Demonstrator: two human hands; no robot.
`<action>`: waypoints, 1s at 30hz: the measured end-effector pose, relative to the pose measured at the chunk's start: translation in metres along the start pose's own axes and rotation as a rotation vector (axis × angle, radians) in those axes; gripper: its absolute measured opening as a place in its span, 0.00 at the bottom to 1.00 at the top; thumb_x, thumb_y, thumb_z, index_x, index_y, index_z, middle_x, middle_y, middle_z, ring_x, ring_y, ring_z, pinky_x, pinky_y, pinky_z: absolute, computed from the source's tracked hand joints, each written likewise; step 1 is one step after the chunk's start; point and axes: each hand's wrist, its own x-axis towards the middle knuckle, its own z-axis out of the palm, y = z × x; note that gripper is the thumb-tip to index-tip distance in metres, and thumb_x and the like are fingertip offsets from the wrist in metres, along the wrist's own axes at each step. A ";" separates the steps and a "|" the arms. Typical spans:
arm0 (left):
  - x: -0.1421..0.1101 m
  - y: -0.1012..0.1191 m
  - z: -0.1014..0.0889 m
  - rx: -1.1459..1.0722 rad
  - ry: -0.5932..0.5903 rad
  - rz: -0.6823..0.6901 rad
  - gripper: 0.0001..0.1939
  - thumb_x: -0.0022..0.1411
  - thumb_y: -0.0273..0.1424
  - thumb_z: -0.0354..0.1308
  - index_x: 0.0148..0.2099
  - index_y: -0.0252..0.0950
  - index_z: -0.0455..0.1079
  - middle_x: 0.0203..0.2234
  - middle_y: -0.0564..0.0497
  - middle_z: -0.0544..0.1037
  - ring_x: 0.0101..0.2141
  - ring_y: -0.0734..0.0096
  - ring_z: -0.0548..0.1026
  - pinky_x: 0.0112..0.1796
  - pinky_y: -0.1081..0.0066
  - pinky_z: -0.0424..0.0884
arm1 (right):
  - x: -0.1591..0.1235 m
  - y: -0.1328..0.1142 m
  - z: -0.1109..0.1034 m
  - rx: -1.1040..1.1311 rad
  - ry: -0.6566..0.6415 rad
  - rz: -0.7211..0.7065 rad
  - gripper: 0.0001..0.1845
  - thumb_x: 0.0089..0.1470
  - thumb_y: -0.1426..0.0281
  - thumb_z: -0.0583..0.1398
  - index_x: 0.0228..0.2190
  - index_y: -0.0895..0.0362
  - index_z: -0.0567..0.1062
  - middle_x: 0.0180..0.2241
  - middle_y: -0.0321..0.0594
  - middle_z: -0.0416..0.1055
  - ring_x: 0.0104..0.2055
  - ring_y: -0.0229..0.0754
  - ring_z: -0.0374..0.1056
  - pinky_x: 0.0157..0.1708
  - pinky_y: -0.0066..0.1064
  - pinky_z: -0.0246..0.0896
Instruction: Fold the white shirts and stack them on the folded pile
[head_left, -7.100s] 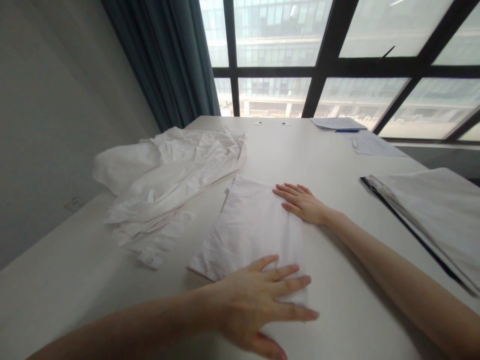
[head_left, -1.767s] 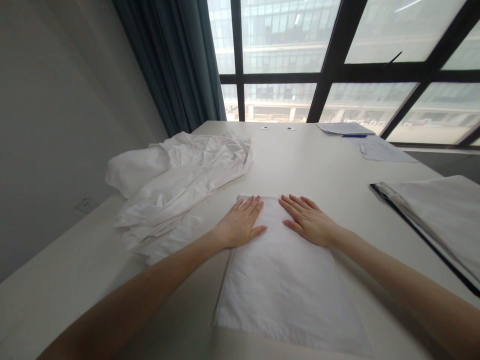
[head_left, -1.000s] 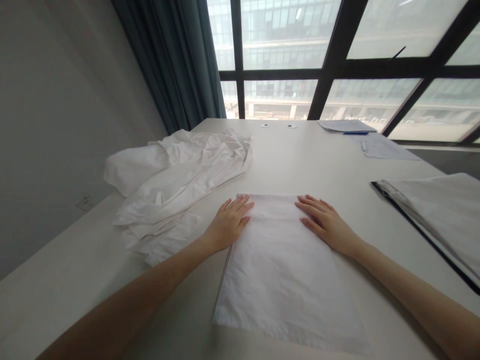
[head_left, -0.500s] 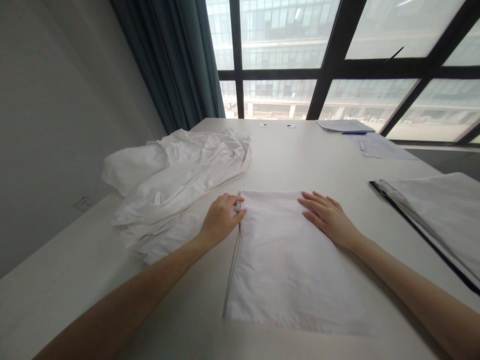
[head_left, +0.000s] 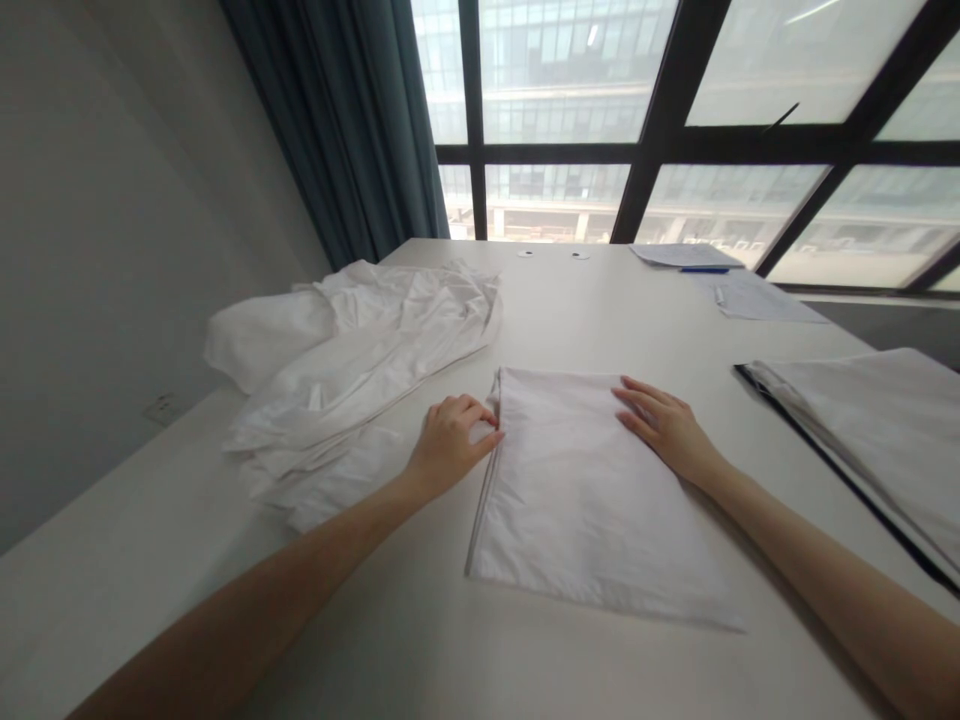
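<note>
A folded white cloth [head_left: 592, 490] lies flat on the white table in front of me, its layered left edge showing. My left hand [head_left: 454, 445] is at that edge, with thumb and curled fingers pinching the layers near the far left corner. On the opposite side, my right hand [head_left: 671, 430] lies flat over the far right part of the cloth, fingers stretched out and touching its surface.
A crumpled heap of white fabric [head_left: 375, 340] spreads over the table's left side. More folded white cloth [head_left: 877, 420] with a dark edge lies at the right. Papers [head_left: 765, 297] and a blue pen [head_left: 705, 270] rest at the back, near the windows.
The folded cloth has shifted away from me and slightly right, its near edge now farther off. Both hands have moved a little to the right with it.
</note>
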 end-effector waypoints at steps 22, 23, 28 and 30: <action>-0.002 0.005 -0.001 0.003 -0.080 0.092 0.08 0.59 0.29 0.59 0.27 0.36 0.69 0.40 0.49 0.73 0.43 0.61 0.69 0.46 0.57 0.61 | -0.001 0.001 0.001 0.033 0.029 -0.012 0.22 0.62 0.58 0.53 0.52 0.54 0.74 0.59 0.46 0.66 0.57 0.51 0.65 0.58 0.48 0.58; -0.003 0.007 -0.002 0.038 -0.060 0.112 0.07 0.59 0.29 0.59 0.28 0.36 0.68 0.40 0.48 0.72 0.43 0.60 0.69 0.46 0.57 0.61 | -0.001 0.002 0.001 0.030 0.036 -0.015 0.22 0.62 0.58 0.53 0.51 0.54 0.74 0.59 0.45 0.66 0.57 0.51 0.65 0.58 0.48 0.59; -0.008 0.017 -0.007 0.137 0.018 0.285 0.07 0.58 0.26 0.58 0.41 0.35 0.68 0.45 0.42 0.72 0.47 0.57 0.69 0.50 0.55 0.61 | -0.001 0.002 0.002 -0.004 0.040 -0.023 0.22 0.62 0.58 0.53 0.52 0.53 0.74 0.59 0.45 0.66 0.57 0.53 0.65 0.58 0.50 0.59; -0.008 0.017 -0.006 0.099 -0.044 0.436 0.14 0.61 0.22 0.53 0.49 0.35 0.68 0.51 0.42 0.72 0.54 0.59 0.67 0.55 0.57 0.59 | -0.001 0.002 0.002 -0.007 0.034 -0.023 0.22 0.62 0.58 0.53 0.52 0.53 0.73 0.59 0.46 0.66 0.57 0.53 0.65 0.57 0.50 0.59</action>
